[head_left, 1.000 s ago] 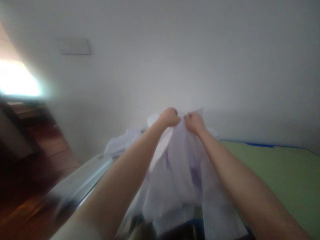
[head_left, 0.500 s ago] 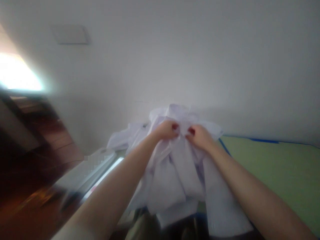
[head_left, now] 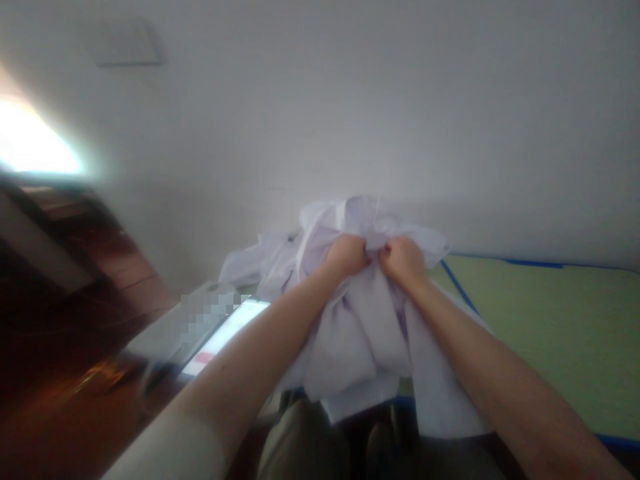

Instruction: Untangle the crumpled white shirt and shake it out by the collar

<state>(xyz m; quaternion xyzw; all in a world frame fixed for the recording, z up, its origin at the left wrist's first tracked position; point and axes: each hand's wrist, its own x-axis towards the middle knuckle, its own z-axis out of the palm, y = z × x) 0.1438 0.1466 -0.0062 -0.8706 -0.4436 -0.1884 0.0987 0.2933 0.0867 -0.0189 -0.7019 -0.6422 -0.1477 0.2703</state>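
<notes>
A pale white garment (head_left: 360, 327) hangs bunched in front of me, over the near corner of a green table (head_left: 550, 320). My left hand (head_left: 347, 255) is closed in a fist on the cloth near its top. Right beside it, almost touching, my right hand (head_left: 404, 261) is also closed on the same bunch of cloth. More white fabric (head_left: 265, 257) is heaped behind my hands against the wall. The lower folds drape down over the table's edge toward my lap.
A white wall (head_left: 400, 100) rises close behind the table. The green table has a blue edge strip (head_left: 530, 263). To the left lies a flat white device with a lit screen (head_left: 225, 330). Dark wooden floor (head_left: 65, 333) shows at far left.
Both hands came down from their raised position, bringing the gathered cloth lower onto the heap. The view has shifted slightly, showing more of the lit screen on the left.
</notes>
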